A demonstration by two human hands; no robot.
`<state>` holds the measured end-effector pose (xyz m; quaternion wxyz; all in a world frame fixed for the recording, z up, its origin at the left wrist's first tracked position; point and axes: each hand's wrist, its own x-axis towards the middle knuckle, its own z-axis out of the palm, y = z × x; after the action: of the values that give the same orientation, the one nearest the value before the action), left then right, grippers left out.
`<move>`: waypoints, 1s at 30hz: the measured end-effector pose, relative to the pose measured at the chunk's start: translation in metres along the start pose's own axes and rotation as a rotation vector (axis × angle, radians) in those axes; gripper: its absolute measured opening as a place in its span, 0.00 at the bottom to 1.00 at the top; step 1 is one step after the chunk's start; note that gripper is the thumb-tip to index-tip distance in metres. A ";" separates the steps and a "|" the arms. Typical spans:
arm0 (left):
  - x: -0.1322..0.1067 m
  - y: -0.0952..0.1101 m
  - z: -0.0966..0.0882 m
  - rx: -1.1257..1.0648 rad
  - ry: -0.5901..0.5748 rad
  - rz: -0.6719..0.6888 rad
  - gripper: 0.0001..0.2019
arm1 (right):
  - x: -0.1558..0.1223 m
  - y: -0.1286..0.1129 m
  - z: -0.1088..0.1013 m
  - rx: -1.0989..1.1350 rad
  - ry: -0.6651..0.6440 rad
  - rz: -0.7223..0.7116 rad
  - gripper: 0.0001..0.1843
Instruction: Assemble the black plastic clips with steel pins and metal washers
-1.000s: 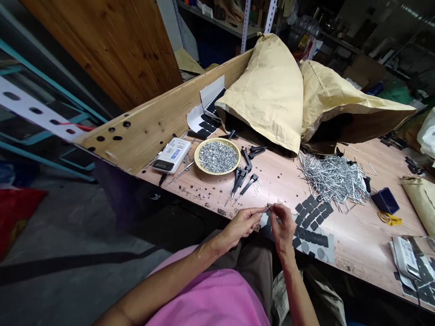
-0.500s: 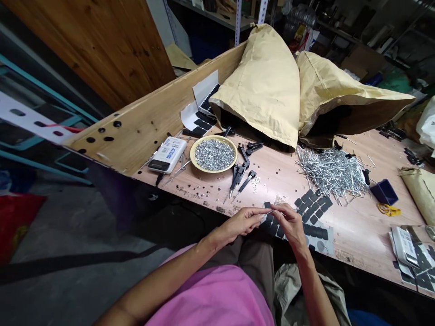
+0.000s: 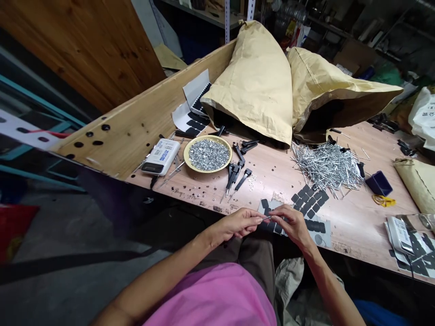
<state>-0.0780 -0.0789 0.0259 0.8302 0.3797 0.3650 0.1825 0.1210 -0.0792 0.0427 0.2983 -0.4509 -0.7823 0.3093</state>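
Observation:
My left hand [image 3: 239, 225] is closed in a pinch on one end of a thin metal rod [image 3: 267, 218]. At its other end, the fingertips of my right hand [image 3: 291, 222] are closed on it too. Both hands hover over the table's front edge, above a grey sheet [image 3: 325, 239] with black pads [image 3: 314, 225] on it. More black pads [image 3: 310, 199] lie in rows just beyond my right hand. Whether anything small sits on the rod is hidden by my fingers.
A yellow bowl [image 3: 186, 164] of small metal parts stands left, beside a white digital device [image 3: 162, 156]. Black-headed metal tools [image 3: 234, 176] lie near it. Two large paper sacks [image 3: 254, 86] lean behind, with a rod pile [image 3: 328, 167] and a dark blue box [image 3: 379, 183] to the right.
The camera view has shifted slightly. My fingertips have dropped a little toward me and moved slightly apart, and the rod between them shows more clearly.

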 end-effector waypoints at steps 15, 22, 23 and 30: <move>-0.001 -0.008 0.010 0.285 0.238 0.351 0.12 | -0.008 0.000 -0.004 -0.097 -0.009 -0.088 0.13; 0.003 -0.012 0.015 0.466 0.283 0.472 0.13 | -0.014 0.001 0.000 -0.084 0.035 0.017 0.15; 0.003 -0.012 0.015 0.455 0.272 0.457 0.14 | -0.015 0.001 0.001 -0.078 0.050 0.014 0.15; 0.005 -0.015 0.016 0.634 0.299 0.548 0.15 | -0.016 0.002 0.002 -0.089 0.115 -0.071 0.12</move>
<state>-0.0627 -0.0935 0.0192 0.5320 0.6675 0.4051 0.3277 0.1270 -0.0928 0.0366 0.3331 -0.4526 -0.7925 0.2369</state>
